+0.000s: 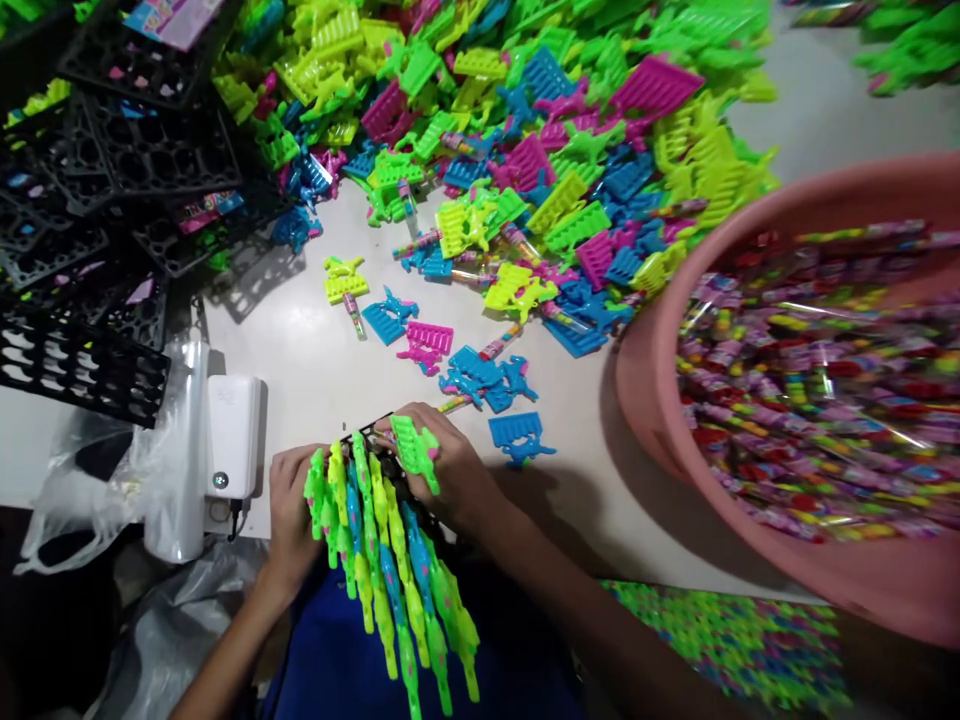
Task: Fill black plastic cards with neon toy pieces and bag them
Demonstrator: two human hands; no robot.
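My left hand grips the left side of a black plastic rack, held tilted at the table's front edge. Rows of green, yellow and blue animal-shaped toys stick out of the rack toward my body. At the rack's upper right corner, my right hand is closed around a green comb-shaped toy with an animal figure on it. A thin candy-coloured tube shows just behind that hand. Blue comb-shaped toys lie on the table close by. My right fingertips are partly hidden.
A large heap of similar toys covers the back of the table. At right stands a pink tub of candy-filled tubes. Black racks are stacked at left, near a white power bank and a clear plastic roll.
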